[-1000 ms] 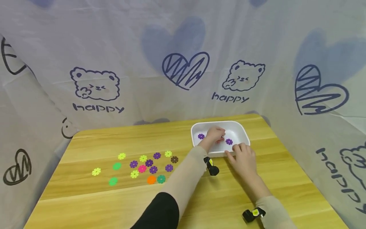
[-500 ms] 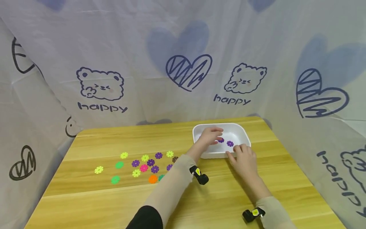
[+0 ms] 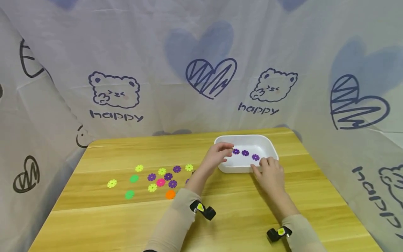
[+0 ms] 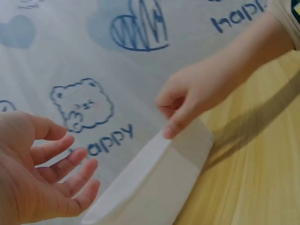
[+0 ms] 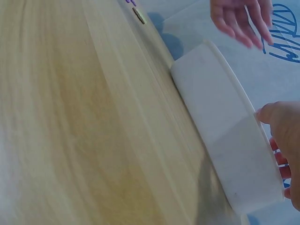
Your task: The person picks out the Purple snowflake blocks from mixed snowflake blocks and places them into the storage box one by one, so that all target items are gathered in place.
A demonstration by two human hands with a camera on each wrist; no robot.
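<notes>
A white tray (image 3: pixel 270 146) stands at the back right of the wooden table (image 3: pixel 239 213). Three purple flower discs (image 3: pixel 245 153) lie in a row inside it. My left hand (image 3: pixel 226 149) hovers at the tray's left rim, fingers relaxed and palm empty, as the left wrist view shows (image 4: pixel 56 183). My right hand (image 3: pixel 266 163) grips the tray's near right rim (image 5: pixel 225 126), thumb on the outer wall and fingers curled over the edge (image 4: pixel 187 101).
Several loose flower discs (image 3: pixel 157 178) in yellow, green, purple, pink and orange are scattered on the table to the left of the tray. A printed fabric backdrop (image 3: pixel 201 70) closes in the table at the back and both sides.
My left hand has drawn back from inside the tray to its left rim. A third purple disc now shows in the tray. The right hand has stayed on the rim.
</notes>
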